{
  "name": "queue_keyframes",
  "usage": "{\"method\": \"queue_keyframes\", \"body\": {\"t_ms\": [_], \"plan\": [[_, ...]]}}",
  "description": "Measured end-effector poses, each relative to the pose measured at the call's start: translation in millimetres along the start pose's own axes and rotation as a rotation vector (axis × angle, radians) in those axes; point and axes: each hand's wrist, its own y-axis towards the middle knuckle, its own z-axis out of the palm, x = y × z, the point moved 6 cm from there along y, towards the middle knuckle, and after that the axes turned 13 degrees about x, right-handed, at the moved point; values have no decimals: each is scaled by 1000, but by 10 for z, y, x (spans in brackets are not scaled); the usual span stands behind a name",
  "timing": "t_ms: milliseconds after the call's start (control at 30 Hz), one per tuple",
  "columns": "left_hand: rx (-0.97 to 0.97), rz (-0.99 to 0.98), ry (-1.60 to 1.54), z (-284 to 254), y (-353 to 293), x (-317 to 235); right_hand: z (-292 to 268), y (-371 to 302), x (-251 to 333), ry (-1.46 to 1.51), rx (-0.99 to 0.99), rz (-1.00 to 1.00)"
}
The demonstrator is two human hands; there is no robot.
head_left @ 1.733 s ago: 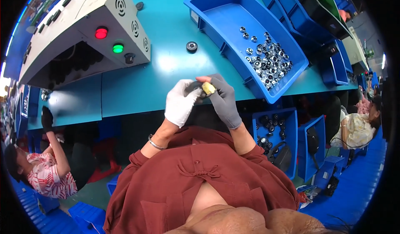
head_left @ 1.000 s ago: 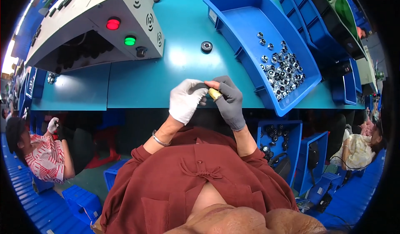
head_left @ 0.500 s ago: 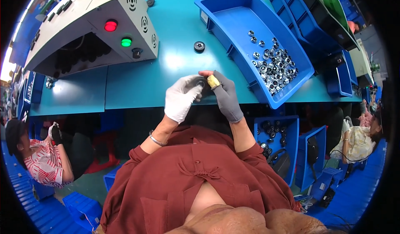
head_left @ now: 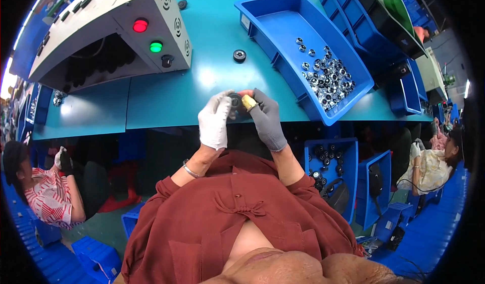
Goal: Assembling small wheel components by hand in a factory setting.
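Head view: your white-gloved left hand (head_left: 214,120) holds a black wheel (head_left: 235,101) at the near edge of the teal table (head_left: 212,79). Your grey-gloved right hand (head_left: 268,122) is curled beside it; whether it grips cannot be told. A second wheel (head_left: 239,56) lies left of the blue tray (head_left: 280,24).

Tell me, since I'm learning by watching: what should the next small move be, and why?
Perhaps turn the dark round part a little in the left hand, to expose more of its rim: that white-gloved hand holds it and covers part of it, while the right hand is close by, a yellow piece at its thumb.
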Motion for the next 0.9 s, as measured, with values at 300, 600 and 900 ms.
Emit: {"method": "queue_keyframes", "body": {"t_ms": [300, 600, 900], "plan": [[24, 115, 352, 70, 100, -55, 6, -12, 13, -33, -26, 42], [92, 250, 368, 96, 265, 28, -89, -11, -70, -156, -136, -36], [-144, 481, 444, 163, 77, -11, -30, 42, -46, -56, -69, -119]]}}
